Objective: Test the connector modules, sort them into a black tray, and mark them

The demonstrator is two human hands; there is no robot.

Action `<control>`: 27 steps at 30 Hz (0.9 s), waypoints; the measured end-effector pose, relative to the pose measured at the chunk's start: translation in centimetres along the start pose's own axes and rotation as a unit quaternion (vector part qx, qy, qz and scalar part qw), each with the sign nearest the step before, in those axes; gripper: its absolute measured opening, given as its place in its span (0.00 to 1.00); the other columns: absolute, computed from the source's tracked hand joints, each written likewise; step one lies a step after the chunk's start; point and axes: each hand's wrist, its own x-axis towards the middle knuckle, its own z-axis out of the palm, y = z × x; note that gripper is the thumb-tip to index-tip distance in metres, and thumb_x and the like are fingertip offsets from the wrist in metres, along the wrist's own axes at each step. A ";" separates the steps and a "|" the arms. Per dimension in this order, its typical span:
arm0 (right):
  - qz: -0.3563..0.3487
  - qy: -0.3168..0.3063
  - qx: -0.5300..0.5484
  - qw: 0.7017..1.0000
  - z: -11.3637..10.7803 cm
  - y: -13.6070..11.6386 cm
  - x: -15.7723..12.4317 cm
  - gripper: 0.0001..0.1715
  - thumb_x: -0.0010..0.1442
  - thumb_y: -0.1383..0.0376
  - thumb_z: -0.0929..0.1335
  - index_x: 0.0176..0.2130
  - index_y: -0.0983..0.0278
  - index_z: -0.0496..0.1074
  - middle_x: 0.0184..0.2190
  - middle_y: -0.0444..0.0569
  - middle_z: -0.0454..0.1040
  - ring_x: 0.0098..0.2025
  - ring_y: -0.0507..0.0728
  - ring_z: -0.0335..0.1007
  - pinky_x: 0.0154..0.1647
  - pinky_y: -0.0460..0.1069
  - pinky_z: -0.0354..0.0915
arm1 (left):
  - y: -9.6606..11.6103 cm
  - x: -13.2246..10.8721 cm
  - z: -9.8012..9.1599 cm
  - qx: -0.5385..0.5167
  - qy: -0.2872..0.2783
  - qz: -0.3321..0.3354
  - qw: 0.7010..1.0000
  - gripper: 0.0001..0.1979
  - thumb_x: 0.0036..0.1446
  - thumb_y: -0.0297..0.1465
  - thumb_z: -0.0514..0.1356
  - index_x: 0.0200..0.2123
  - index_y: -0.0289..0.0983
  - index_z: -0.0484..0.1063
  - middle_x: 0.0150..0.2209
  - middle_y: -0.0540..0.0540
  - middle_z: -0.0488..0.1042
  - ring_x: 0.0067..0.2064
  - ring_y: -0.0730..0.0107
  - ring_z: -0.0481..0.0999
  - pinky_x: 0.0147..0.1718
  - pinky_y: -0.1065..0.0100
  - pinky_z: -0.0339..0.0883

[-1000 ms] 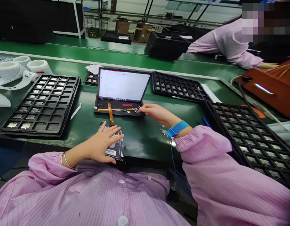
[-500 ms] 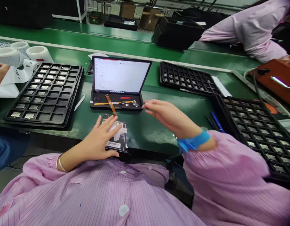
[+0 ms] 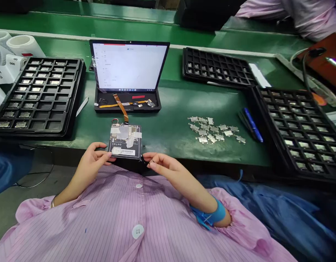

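Note:
A black circuit board (image 3: 126,145) with white tape and a barcode label lies at the table's front edge. My left hand (image 3: 92,164) grips its lower left corner between thumb and fingers. Close to the lower right corner, my right hand (image 3: 168,166) is closed in a pinch; a small dark piece shows at the fingertips, too small to name. An orange ribbon cable (image 3: 120,106) runs from the board's top to the black tray below a lit screen (image 3: 130,67). Several small metal parts (image 3: 214,129) lie loose on the table to the right.
Black compartment trays stand at the left (image 3: 52,125), at the back right (image 3: 219,65) and at the right (image 3: 299,127). Two pens, one of them a blue pen (image 3: 253,124), lie beside the right tray. White rolls (image 3: 24,44) stand at the far left. A co-worker's sleeve (image 3: 315,18) shows beyond.
My left hand has gone from lying spread over the board to gripping its corner. My right hand has moved down and left to the board's right corner, uncovering the metal parts. The view has tilted down.

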 end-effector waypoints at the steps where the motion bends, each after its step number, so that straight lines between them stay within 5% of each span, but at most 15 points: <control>1: -0.012 -0.006 -0.019 1.000 0.2 0.4 -0.3 0.17 0.58 0.53 0.70 0.27 0.62 0.65 0.56 0.57 0.72 0.58 0.64 0.67 0.59 0.59 0.60 | 0.1 0.1 0.2 -0.017 0.008 -0.002 1.000 0.27 0.50 0.40 0.69 0.46 0.37 0.60 0.30 0.45 0.81 0.36 0.62 0.83 0.33 0.69 0.73; 9: -0.111 -0.052 -0.126 0.984 1.0 2.8 -0.4 0.10 0.62 0.59 0.68 0.30 0.61 0.68 0.63 0.58 0.66 0.67 0.65 0.58 0.64 0.60 0.53 | 2.1 -0.3 0.9 -0.097 -0.007 -0.018 0.995 0.30 0.53 0.28 0.66 0.58 0.32 0.62 0.31 0.43 0.82 0.32 0.69 0.82 0.32 0.74 0.76; 20: -0.182 -0.040 -0.163 0.969 2.9 4.7 1.6 0.07 0.60 0.65 0.68 0.29 0.62 0.68 0.49 0.54 0.74 0.59 0.62 0.67 0.59 0.57 0.60 | 3.6 0.0 1.7 -0.159 -0.024 -0.019 0.987 0.27 0.54 0.22 0.63 0.58 0.29 0.64 0.32 0.42 0.82 0.31 0.70 0.82 0.33 0.74 0.77; 27: -0.204 -0.101 -0.146 0.963 3.6 3.8 1.6 0.08 0.62 0.63 0.69 0.30 0.63 0.71 0.61 0.58 0.68 0.64 0.61 0.62 0.63 0.56 0.56 | 4.5 0.2 2.2 -0.182 -0.025 -0.023 0.983 0.27 0.53 0.22 0.63 0.57 0.26 0.64 0.30 0.43 0.81 0.31 0.70 0.81 0.33 0.74 0.76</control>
